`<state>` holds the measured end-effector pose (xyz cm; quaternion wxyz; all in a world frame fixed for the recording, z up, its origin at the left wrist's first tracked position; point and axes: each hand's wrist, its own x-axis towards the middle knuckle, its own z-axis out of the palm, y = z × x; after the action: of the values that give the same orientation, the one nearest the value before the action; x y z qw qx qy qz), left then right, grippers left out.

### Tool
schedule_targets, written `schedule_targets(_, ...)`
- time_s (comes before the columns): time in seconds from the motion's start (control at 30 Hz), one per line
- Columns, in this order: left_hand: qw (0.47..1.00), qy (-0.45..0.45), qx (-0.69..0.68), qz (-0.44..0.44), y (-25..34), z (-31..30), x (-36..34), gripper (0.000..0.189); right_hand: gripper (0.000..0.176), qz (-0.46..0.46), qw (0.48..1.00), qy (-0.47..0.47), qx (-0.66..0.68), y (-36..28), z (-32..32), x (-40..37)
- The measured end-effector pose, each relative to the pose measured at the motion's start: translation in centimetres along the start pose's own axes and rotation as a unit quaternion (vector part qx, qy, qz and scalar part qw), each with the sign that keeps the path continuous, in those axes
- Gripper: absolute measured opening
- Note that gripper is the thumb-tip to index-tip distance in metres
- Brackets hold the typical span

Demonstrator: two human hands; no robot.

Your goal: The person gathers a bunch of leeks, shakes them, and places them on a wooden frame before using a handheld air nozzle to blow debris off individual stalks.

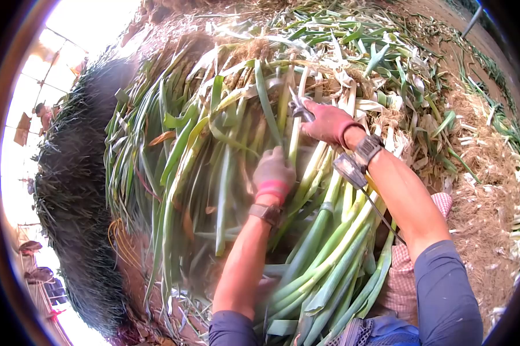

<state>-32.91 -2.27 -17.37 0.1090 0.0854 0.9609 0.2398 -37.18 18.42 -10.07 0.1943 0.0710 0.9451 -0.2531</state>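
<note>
Gloved in grey and pink, my left hand [274, 173] is closed over the long green onion leaves in the middle; what its fingers hold is hidden. My right hand [327, 122], in a red glove, is wrapped round a small metal cutting tool [301, 109] at the upper edge of the stalks. A heap of green onions [179, 144] with long leaves lies in front of and left of my hands. More green onions [329, 248], with pale stems, lie across the lower middle near my body.
A dark green mass of leaves [75, 202] rises at the left. Roots and trimmings [479, 213] cover the ground at the right. Yellow bands [124, 245] lie at the lower left. A person [44, 115] shows at the far left edge.
</note>
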Motion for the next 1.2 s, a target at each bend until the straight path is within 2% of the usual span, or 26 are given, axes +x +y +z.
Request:
schedule_targets(0.07,0.997,-0.024,0.061,-0.036,0.8,-0.3,0.5,0.032,0.078,0.019,1.000,0.012,-0.012,-0.5,-0.4,1.7)
schedule_targets(0.2,0.992,-0.006,0.115,-0.051,1.9,0.4,2.4,0.036,0.079,0.050,0.998,0.041,-0.023,-0.1,-0.8,5.1)
schedule_targets(0.33,0.991,0.053,0.118,-0.026,1.5,2.1,4.1,0.047,0.080,0.051,0.997,0.054,-0.023,0.4,-1.1,5.9)
schedule_targets(0.43,0.987,0.030,0.158,-0.027,1.3,2.6,5.2,0.045,0.081,0.040,0.997,0.069,-0.013,0.7,-0.9,5.2)
schedule_targets(0.5,0.985,0.009,0.169,-0.042,1.8,2.5,5.8,0.043,0.082,0.006,0.999,0.033,-0.039,1.0,-1.0,4.0)
schedule_targets(0.57,0.983,-0.009,0.177,-0.056,1.8,2.2,6.4,0.042,0.080,-0.014,0.998,0.052,-0.028,1.9,-0.5,3.0)
schedule_targets(0.63,0.981,-0.093,0.144,-0.094,1.4,1.5,6.6,0.043,0.080,-0.022,1.000,-0.007,-0.017,2.7,-0.6,1.2)
schedule_targets(0.7,0.983,-0.085,0.138,-0.080,1.4,1.2,5.0,0.049,0.079,0.003,0.998,-0.047,-0.038,2.1,-1.0,-2.0)
schedule_targets(0.77,0.981,-0.144,0.116,-0.059,1.4,1.0,3.5,0.036,0.080,-0.002,0.996,-0.085,-0.028,2.3,-1.4,-5.4)
schedule_targets(0.83,0.985,-0.130,0.102,-0.053,0.3,1.4,2.0,0.040,0.082,-0.042,0.990,-0.136,-0.014,3.2,-1.0,-8.6)
schedule_targets(0.9,0.987,-0.153,0.041,-0.007,-0.7,1.6,1.4,0.042,0.084,-0.071,0.983,-0.169,-0.031,3.3,-1.1,-12.2)
schedule_targets(0.97,0.968,-0.252,-0.022,-0.003,0.9,0.1,0.0,0.039,0.085,-0.066,0.982,-0.174,-0.039,2.9,-1.8,-14.9)
schedule_targets(1.03,0.967,-0.249,-0.041,0.039,1.3,1.2,-2.4,0.038,0.084,-0.061,0.993,-0.100,-0.005,3.4,-1.9,-16.4)
schedule_targets(1.07,0.966,-0.256,-0.023,0.029,1.5,1.8,-2.8,0.035,0.083,-0.063,0.997,-0.043,0.004,4.0,-0.8,-16.5)
schedule_targets(1.1,0.966,-0.255,-0.022,0.028,1.2,1.9,-2.9,0.035,0.083,-0.064,0.997,-0.044,0.005,4.1,-0.2,-16.5)
schedule_targets(1.17,0.971,-0.233,0.033,0.048,2.1,0.0,-3.3,0.032,0.083,-0.110,0.984,-0.122,0.070,3.8,0.5,-16.6)
schedule_targets(1.2,0.971,-0.221,0.079,0.038,2.6,-1.3,-3.5,0.030,0.083,-0.135,0.983,-0.111,0.052,3.2,1.2,-16.7)
